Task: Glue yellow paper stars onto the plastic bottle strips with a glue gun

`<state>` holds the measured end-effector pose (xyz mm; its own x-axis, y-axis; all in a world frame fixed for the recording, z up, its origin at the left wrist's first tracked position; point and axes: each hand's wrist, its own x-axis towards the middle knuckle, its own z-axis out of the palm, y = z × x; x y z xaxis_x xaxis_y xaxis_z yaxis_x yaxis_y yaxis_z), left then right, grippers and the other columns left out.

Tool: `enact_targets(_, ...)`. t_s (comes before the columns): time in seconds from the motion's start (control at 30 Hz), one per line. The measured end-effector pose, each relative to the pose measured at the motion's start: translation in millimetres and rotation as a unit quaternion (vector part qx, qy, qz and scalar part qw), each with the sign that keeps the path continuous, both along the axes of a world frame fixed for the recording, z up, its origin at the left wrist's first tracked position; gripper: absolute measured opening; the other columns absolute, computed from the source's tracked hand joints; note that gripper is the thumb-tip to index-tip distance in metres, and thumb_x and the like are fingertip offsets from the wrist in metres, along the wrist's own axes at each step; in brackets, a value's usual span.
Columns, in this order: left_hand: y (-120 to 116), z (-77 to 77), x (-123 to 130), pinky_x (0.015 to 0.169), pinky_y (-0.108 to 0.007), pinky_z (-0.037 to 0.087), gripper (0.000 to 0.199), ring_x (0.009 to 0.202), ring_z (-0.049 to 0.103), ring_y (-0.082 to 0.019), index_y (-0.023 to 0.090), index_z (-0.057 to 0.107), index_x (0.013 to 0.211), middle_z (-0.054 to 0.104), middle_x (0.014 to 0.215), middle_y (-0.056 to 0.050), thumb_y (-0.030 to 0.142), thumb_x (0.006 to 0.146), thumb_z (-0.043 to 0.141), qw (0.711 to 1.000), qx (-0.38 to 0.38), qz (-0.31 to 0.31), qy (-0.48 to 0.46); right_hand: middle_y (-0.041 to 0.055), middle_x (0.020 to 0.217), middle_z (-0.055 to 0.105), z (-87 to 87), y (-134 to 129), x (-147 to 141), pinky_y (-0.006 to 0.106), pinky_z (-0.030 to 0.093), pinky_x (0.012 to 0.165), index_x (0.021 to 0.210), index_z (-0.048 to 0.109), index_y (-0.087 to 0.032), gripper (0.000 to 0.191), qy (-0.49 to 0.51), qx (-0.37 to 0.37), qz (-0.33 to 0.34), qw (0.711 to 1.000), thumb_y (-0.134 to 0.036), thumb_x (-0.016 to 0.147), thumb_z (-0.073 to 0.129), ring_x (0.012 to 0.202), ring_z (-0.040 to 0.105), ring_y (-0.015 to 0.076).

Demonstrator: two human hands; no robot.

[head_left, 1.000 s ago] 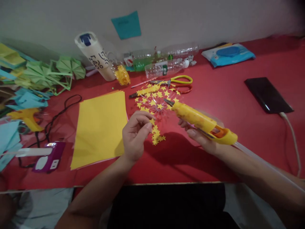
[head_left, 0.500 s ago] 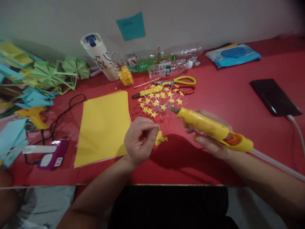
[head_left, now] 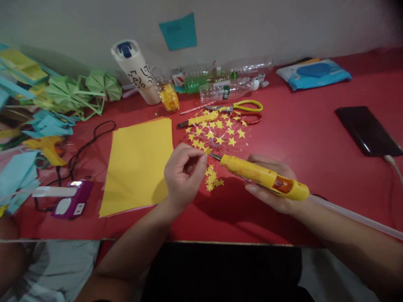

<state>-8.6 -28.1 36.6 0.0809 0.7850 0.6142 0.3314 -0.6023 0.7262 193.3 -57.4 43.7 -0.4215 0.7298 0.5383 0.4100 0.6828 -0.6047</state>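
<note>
Glue gun (head_left: 252, 170) clamped in right hand (head_left: 277, 202), nozzle (head_left: 215, 157) aimed left, apparently to reach left hand (head_left: 182, 178); fingers together there, contents unclear

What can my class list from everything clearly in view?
Table: one, red, below
Note: one, teal, wall
Tumbler: one, white, back left
Bottles: several, clear, green, back
Wipes pack: one, blue, white, back right
Phone: one, black, right
Scissors: one pair, yellow, red, centre
Stars: many, yellow, centre
Sheets: one stack, yellow, centre left
Paper crafts: several, multicoloured, left
Container: one, clear, beside tumbler
Socket block: one, purple, left
Spare glue gun: one, yellow, left
Held glue gun: one, yellow, centre
Left hand: one, bare, by nozzle
Right hand: one, bare, gripping gun
</note>
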Motion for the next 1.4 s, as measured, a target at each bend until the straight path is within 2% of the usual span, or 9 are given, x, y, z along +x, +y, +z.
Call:
enact_targets(0.17, 1.0, 1.1, -0.4, 0.053, -0.025, 0.035, 0.013, 0.059, 0.044, -0.009, 0.02, 0.06, 0.076, 0.05, 0.066, 0.003, 0.011, 0.085, 0.058, 0.998, 0.048, 0.007, 0.039, -0.002, 0.058, 0.047, -0.2, 0.8, -0.7, 0.029, 0.036, 0.045, 0.068, 0.044, -0.024, 0.024, 0.006, 0.004, 0.005, 1.0, -0.025, 0.09, 0.052, 0.049, 0.045, 0.0118)
enact_targets(0.4, 0.9, 2.1, -0.5, 0.053, -0.025, 0.035, 0.012, 0.058, 0.044, -0.009, 0.021, 0.059, 0.076, 0.05, 0.065, 0.003, 0.012, 0.085, 0.058, 0.996, 0.069, 0.015, 0.051, -0.0025, 0.055, 0.044, -0.5, 0.9, -0.5, 0.027, 0.034, 0.044, 0.066, 0.04, -0.024, 0.026, 0.001, 0.014, -0.006, 1.0, -0.024, 0.089, 0.053, 0.049, 0.043, 0.0114)
enact_targets(0.7, 0.3, 1.6, -0.2, 0.053, -0.025, 0.035, 0.013, 0.058, 0.044, -0.01, 0.021, 0.059, 0.077, 0.05, 0.065, 0.003, 0.01, 0.084, 0.058, 0.996, 0.073, 0.014, 0.053, -0.0029, 0.054, 0.044, -0.5, 0.9, -1.4, 0.026, 0.035, 0.045, 0.068, 0.038, -0.024, 0.026, -0.009, 0.032, -0.002, 0.999, -0.022, 0.088, 0.053, 0.049, 0.044, 0.0115)
enact_targets(0.9, 0.6, 2.6, -0.2, 0.051, -0.026, 0.034, 0.014, 0.056, 0.042, -0.009, 0.021, 0.06, 0.077, 0.049, 0.065, 0.003, 0.01, 0.084, 0.058, 0.995, 0.079, 0.014, 0.059, -0.0027, 0.054, 0.044, -2.9, 1.0, -1.1, 0.028, 0.033, 0.046, 0.065, 0.039, -0.024, 0.029, -0.003, 0.008, -0.001, 1.0, -0.029, 0.091, 0.051, 0.048, 0.042, 0.0119)
enact_targets(1.4, 1.5, 1.8, 0.1, 0.051, -0.025, 0.034, 0.015, 0.056, 0.043, -0.009, 0.021, 0.059, 0.078, 0.049, 0.064, 0.003, 0.007, 0.083, 0.057, 0.996, 0.075, 0.007, 0.049, -0.003, 0.056, 0.043, -3.8, 0.6, -1.6, 0.026, 0.035, 0.046, 0.068, 0.039, -0.023, 0.028, -0.027, 0.038, -0.011, 0.999, -0.03, 0.093, 0.049, 0.05, 0.042, 0.011)
